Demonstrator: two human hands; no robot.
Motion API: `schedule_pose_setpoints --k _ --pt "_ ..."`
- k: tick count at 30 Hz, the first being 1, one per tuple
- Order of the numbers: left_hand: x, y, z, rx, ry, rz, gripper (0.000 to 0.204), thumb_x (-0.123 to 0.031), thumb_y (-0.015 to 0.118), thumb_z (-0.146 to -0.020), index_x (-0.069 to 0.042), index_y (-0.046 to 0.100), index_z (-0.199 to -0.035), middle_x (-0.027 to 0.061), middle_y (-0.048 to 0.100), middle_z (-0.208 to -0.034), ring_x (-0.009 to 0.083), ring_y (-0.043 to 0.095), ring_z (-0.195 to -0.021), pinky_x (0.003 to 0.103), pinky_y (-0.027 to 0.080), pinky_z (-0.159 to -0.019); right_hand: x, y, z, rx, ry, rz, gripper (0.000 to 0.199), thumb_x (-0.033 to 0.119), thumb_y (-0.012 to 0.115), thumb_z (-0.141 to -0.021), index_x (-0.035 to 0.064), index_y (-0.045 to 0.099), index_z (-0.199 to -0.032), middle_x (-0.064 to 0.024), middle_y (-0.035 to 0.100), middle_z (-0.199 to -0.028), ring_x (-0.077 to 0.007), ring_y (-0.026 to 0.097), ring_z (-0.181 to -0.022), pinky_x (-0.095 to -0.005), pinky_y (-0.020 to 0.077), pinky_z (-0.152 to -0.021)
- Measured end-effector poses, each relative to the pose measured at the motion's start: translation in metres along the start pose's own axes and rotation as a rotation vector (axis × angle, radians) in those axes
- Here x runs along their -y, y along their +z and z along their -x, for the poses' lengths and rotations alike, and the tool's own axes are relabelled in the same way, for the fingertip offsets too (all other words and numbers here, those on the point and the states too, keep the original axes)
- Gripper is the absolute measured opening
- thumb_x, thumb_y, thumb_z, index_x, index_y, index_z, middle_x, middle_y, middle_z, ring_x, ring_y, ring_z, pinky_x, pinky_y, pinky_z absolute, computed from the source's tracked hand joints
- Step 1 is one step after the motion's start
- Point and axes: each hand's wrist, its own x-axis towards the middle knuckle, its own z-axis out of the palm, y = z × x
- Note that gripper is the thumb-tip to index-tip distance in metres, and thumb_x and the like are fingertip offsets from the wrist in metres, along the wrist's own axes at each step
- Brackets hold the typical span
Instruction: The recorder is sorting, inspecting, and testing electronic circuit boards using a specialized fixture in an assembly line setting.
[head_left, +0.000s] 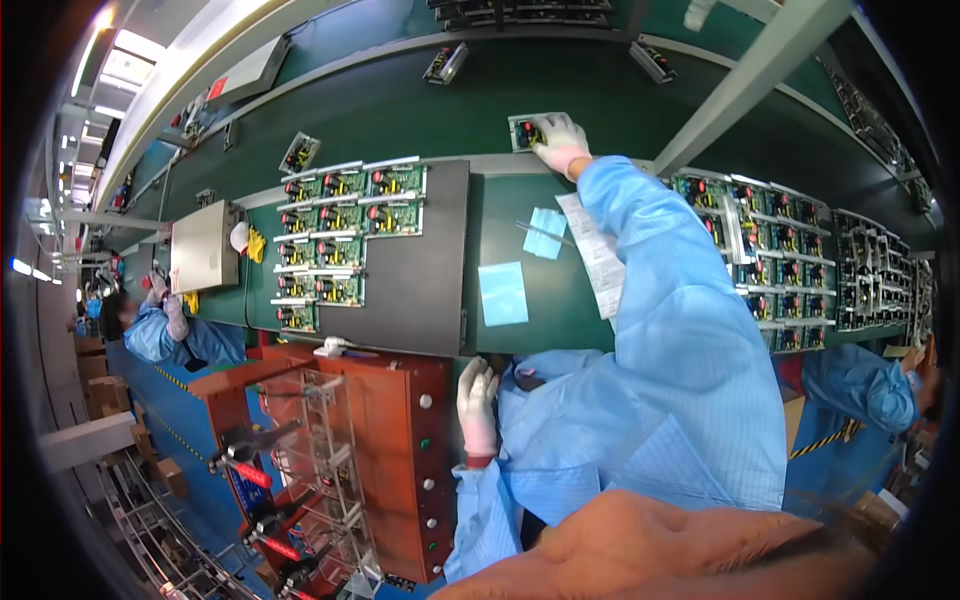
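My right hand [560,143], in a white glove, reaches far forward and rests on a small green circuit board [524,131] lying on the dark green conveyor belt [400,100]. Its blue sleeve stretches across the workbench. My left hand [477,405], also gloved in white, hangs by the bench's near edge with fingers together, holding nothing, beside an orange test fixture [390,450].
A dark mat [425,280] carries rows of green circuit boards [340,230]. Several more boards fill racks [780,260] at the right. Blue sheets [503,293] and a paper slip [598,255] lie on the bench. People in blue coats work at left [165,335] and right [860,385].
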Motion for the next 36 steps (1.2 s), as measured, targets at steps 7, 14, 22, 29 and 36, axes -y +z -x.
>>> schedule_pose_setpoints --k 7,14,22,29,36 --pt "-0.002 0.019 0.0 -0.156 -0.095 -0.113 0.048 -0.021 0.048 -0.097 0.007 0.04 -0.135 0.0243 0.044 -0.136 0.0337 0.046 -0.125 0.041 0.037 -0.106 -0.014 0.023 -0.052 0.092 -0.268 0.332 0.037 0.031 0.062 -0.078 0.0264 0.065 -0.115 -0.0122 0.057 -0.105 -0.0342 0.053 -0.095 -0.0434 0.0433 -0.082" --pt "0.003 0.027 -0.01 -0.121 -0.051 -0.232 0.047 -0.023 0.049 -0.096 0.006 0.044 -0.133 0.0225 0.049 -0.132 0.0308 0.05 -0.121 0.039 0.038 -0.105 -0.026 0.0 -0.069 0.399 -0.273 0.317 0.043 0.035 0.061 -0.084 0.0208 0.057 -0.125 -0.0161 0.053 -0.107 -0.0343 0.056 -0.087 -0.0398 0.046 -0.082" --pt "0.008 0.014 0.0 -0.203 -0.055 -0.251 0.047 -0.024 0.051 -0.096 0.006 0.046 -0.132 0.0204 0.051 -0.13 0.0288 0.052 -0.117 0.037 0.04 -0.103 0.04 -0.026 -0.039 0.077 -0.102 -0.23 0.042 0.029 0.063 -0.084 0.0119 0.057 -0.122 -0.0154 0.053 -0.103 -0.0312 0.056 -0.088 -0.0358 0.0471 -0.081" --pt "0.007 0.016 -0.011 -0.162 -0.01 -0.342 0.044 -0.021 0.051 -0.096 0.006 0.048 -0.13 0.0192 0.054 -0.126 0.0264 0.054 -0.113 0.034 0.041 -0.101 0.164 -0.006 0.073 0.508 -0.838 -0.276 0.04 0.038 0.063 -0.081 0.0129 0.061 -0.113 -0.0106 0.053 -0.094 -0.0266 0.055 -0.084 -0.0374 0.0472 -0.075" --pt "-0.005 0.03 -0.013 -0.179 -0.011 -0.472 0.04 -0.017 0.052 -0.094 0.004 0.051 -0.127 0.0175 0.057 -0.122 0.0239 0.056 -0.109 0.031 0.042 -0.099 0.241 0.05 0.121 0.462 -0.762 -0.409 0.039 0.037 0.061 -0.083 0.0147 0.059 -0.115 -0.0121 0.054 -0.1 -0.0297 0.055 -0.088 -0.0394 0.0463 -0.076"
